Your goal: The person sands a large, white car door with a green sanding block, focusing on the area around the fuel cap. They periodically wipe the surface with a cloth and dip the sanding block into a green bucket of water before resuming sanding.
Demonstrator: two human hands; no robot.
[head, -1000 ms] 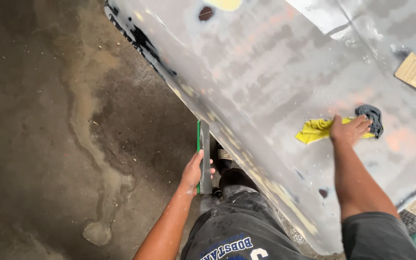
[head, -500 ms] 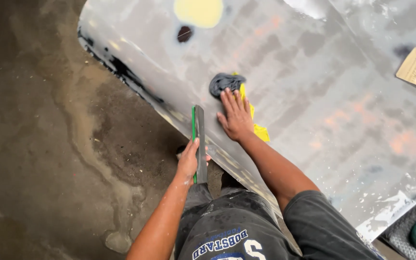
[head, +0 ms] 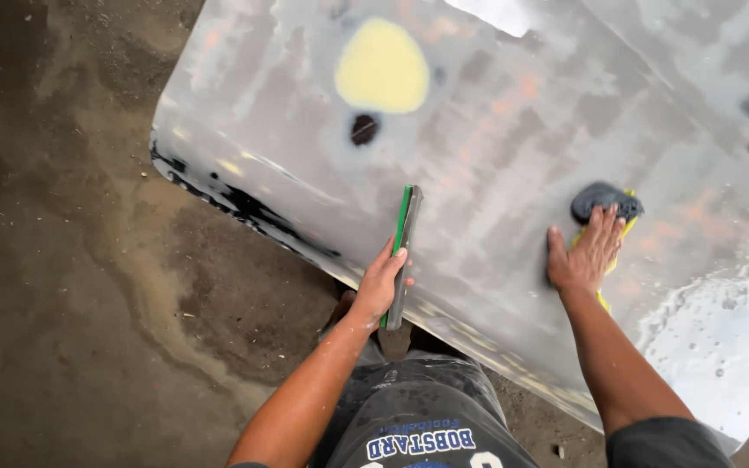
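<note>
L hand point(head: 381, 286) closed w/ fingers point(head: 396, 256) gripping green-edged squeegee point(head: 402, 251) upright at lower edge of sanded grey car panel point(head: 496, 173), R hand point(head: 584, 253) flat, fingers spread open, pressing yellow cloth point(head: 621, 227) w/ dark pad point(head: 604, 201) onto panel, wet concrete floor point(head: 71, 303) left.

— How are the person's hands placed?
— The left hand point(head: 381, 286) is curled shut in a grip, forearm bare. The right hand point(head: 584, 252) lies flat, palm down, fingers spread, arm stretched forward.
</note>
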